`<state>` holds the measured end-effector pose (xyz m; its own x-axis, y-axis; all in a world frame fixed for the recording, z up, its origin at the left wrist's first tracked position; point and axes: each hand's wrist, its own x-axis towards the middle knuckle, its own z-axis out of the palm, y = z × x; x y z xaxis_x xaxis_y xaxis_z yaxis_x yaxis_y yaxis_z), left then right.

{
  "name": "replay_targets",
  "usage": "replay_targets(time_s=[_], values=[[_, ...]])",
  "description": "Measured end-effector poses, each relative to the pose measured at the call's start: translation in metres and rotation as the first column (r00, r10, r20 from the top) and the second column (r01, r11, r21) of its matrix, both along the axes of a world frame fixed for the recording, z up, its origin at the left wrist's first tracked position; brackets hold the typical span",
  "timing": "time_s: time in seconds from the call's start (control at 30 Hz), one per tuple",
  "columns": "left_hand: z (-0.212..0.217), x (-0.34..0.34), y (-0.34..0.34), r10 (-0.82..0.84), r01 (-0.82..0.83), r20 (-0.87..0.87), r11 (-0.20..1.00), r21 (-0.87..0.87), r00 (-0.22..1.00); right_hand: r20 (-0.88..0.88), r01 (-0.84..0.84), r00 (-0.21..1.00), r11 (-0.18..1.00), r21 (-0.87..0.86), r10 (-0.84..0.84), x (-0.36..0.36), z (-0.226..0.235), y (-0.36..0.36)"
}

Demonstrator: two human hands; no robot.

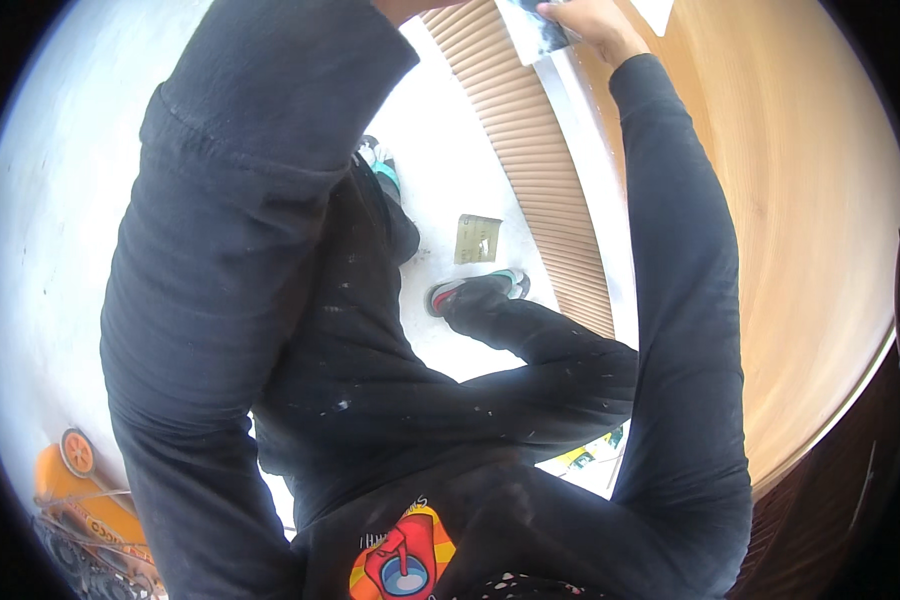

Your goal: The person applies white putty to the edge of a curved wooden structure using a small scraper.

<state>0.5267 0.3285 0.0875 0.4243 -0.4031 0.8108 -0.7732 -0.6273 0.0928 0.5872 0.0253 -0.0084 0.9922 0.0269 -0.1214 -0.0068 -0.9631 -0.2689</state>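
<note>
At the top edge my right hand (592,24) is closed, thumb pointing left, on a whitish, partly see-through flat piece (537,34) with a dark patch. Its exact kind is unclear, as the frame cuts it off. My left hand (410,6) shows only as a strip of skin beyond the dark sleeve, its fingers out of frame. Both arms reach far forward. Beneath the hands runs a ribbed tan panel (515,130), with a smooth wood-grain board (790,200) to its right.
A flat greenish-brown piece (478,238) lies on the white floor (450,170) by my shoes. An orange wheeled machine (95,500) with dark hoses or cords stands at lower left. Yellow-green packaging (578,457) lies under my leg. A dark slatted surface (820,510) is at lower right.
</note>
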Motion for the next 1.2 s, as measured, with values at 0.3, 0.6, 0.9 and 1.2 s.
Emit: replay_targets(time_s=[0.3, 0.6, 0.9, 1.2], values=[[0.024, -0.021, -0.02, -0.963, -0.043, -0.141, 0.134, -0.99, 0.232, 0.105, 0.004, 0.994, 0.998, -0.056, 0.002, -0.018, 0.071, 0.015], [0.005, -0.005, -0.018, -0.952, 0.06, -0.151, 0.173, -0.983, 0.268, 0.33, 0.042, 0.942, 0.95, -0.31, 0.066, -0.043, 0.013, 0.003], [-0.02, 0.016, -0.02, -0.969, 0.162, -0.068, 0.109, -0.981, 0.238, 0.177, 0.11, 0.984, 0.87, -0.48, -0.027, -0.046, -0.007, 0.008], [-0.012, 0.009, -0.018, -0.988, 0.139, -0.037, 0.058, -0.989, 0.149, 0.203, 0.18, 0.973, 0.918, -0.354, -0.113, -0.034, -0.011, -0.006]])
